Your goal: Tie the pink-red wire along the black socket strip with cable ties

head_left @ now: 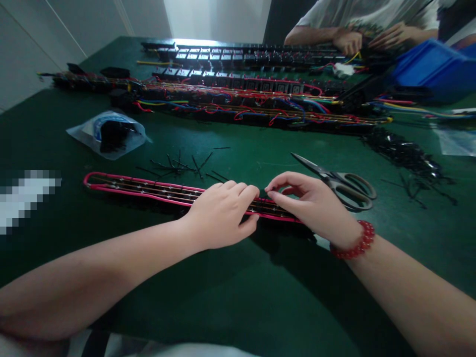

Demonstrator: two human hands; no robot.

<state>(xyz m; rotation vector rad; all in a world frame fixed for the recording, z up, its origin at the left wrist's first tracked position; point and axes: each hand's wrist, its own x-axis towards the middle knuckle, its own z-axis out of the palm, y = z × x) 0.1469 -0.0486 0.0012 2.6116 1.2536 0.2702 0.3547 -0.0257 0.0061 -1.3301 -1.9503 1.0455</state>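
A long narrow strip assembly (156,191) lies across the table, with metal rails inside and a red wire looped around its edge. My left hand (225,213) is wrapped over its middle, fingers on the far side and thumb on the near side. Just to the right, my right hand (308,198) pinches thumb and forefinger together at a small black piece on the strip, apparently a cable tie (262,192). The right hand covers the strip's right end. Large scissors (340,186) lie open-bladed beside that hand, their tips pointing away to the left.
Loose black cable ties (178,163) lie beyond the strip, with a bundle of them (405,151) at the right. A plastic bag (109,134) holds dark parts. Farther back are several wired strips (260,111), a blue bin (433,69) and another person's hands (349,40).
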